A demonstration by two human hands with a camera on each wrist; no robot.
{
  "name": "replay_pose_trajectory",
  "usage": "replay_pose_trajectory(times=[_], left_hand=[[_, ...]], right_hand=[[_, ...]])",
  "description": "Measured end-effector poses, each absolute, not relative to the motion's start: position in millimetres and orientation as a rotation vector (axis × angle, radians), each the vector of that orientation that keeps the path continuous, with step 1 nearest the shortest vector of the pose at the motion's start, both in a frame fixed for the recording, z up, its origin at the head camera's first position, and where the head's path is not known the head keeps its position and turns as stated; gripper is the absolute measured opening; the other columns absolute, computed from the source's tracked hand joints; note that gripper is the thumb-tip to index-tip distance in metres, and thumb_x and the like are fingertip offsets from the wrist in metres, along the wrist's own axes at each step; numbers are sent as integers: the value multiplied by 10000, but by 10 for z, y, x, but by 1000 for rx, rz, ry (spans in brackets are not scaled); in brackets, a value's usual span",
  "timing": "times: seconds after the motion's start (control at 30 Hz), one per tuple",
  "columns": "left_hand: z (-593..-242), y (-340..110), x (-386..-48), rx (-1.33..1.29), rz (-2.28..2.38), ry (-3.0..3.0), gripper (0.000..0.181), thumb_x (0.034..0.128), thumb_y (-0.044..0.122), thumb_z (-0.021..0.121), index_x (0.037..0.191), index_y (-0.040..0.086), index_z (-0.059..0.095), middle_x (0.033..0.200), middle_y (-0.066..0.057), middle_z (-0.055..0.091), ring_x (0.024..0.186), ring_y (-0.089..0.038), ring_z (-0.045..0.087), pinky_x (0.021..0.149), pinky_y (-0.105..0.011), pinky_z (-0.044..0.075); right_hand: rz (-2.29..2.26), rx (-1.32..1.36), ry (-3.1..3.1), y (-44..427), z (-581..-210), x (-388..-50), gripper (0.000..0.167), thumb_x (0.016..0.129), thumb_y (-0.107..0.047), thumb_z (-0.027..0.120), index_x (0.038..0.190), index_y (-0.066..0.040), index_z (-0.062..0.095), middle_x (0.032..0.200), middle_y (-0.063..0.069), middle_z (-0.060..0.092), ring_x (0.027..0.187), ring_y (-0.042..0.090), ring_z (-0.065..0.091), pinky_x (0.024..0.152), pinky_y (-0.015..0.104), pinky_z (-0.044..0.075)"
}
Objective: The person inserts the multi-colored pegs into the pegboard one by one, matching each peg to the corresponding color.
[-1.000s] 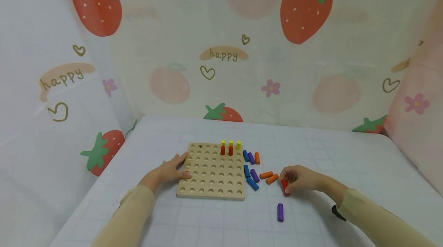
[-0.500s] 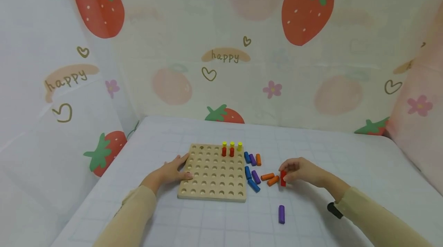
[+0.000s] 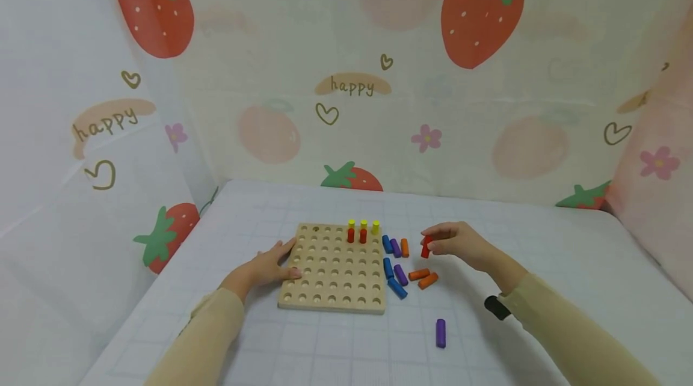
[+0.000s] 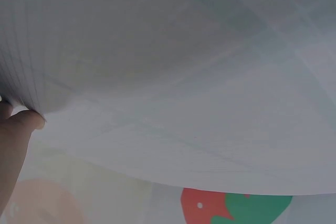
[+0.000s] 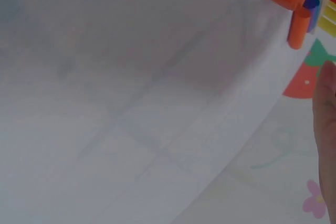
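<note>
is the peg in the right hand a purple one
No, the head view shows the right hand holding a red peg.

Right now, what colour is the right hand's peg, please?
The peg is red, clearest in the head view.

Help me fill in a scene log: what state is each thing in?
Wooden board, flat, mostly unfilled
Three yellow pegs, upright in the board
Two red pegs, upright in the board
Third red peg, pinched, off the board
Three blue pegs, lying loose
Three purple pegs, lying loose
Three orange pegs, lying loose
Left hand, touching the board's left side
Right hand, pinching the third red peg
</note>
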State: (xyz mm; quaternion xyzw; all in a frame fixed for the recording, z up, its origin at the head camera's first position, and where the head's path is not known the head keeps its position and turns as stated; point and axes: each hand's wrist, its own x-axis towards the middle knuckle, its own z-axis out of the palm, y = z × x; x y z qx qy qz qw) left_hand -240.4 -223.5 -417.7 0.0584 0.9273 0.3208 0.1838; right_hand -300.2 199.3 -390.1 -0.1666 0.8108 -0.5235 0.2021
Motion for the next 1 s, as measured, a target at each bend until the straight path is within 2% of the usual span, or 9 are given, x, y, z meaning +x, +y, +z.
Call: replay_pose_trajectory(times=[0.23, 0.37, 0.6, 0.83, 1.0], left_hand=[[-4176, -2237, -2418, 172, 894, 2617, 920, 898, 425, 676, 1550, 40, 154, 1542, -354, 61, 1353, -623, 1, 1062, -722, 34], [-4186, -2236, -2435, 172, 889, 2617, 925, 896, 436, 675, 1551, 42, 153, 1543, -353, 62, 1365, -605, 11, 1070, -711, 31], [-4208, -2245, -2434, 158, 900, 2609, 932, 889, 445, 681, 1554, 60, 154, 1546, -347, 58, 1328, -657, -11, 1041, -747, 44], [-4182, -2238, -2407, 138, 886, 2615, 916, 898, 439, 670, 1556, 68, 152, 1551, -337, 57, 1337, -644, -5, 1050, -737, 45], [-4162, -2229, -2393, 144, 887, 2618, 916, 898, 434, 670, 1553, 56, 154, 1544, -347, 61, 1344, -634, 6, 1058, -727, 43]], right_hand=[[-1573, -295, 2265, 1812, -3892, -3081, 408, 970, -75, 587, 1336, 82, 496, 1202, 189, 604, 1048, 271, 622, 973, 436, 477], [-1654, -245, 2233, 1710, -3897, -3110, 424, 978, -90, 584, 1352, 87, 491, 1225, 207, 590, 1064, 262, 618, 954, 394, 494], [-1737, -228, 2214, 1516, -3863, -3118, 413, 980, -83, 580, 1351, 77, 493, 1214, 179, 598, 1048, 231, 618, 938, 360, 505], [-1722, -166, 2259, 1324, -3830, -3144, 383, 953, -91, 627, 1292, 66, 544, 1182, 172, 632, 1125, 339, 585, 926, 353, 515], [-1730, -119, 2247, 1254, -3835, -3160, 381, 962, -102, 614, 1299, 60, 543, 1198, 180, 626, 1173, 378, 552, 957, 395, 496]])
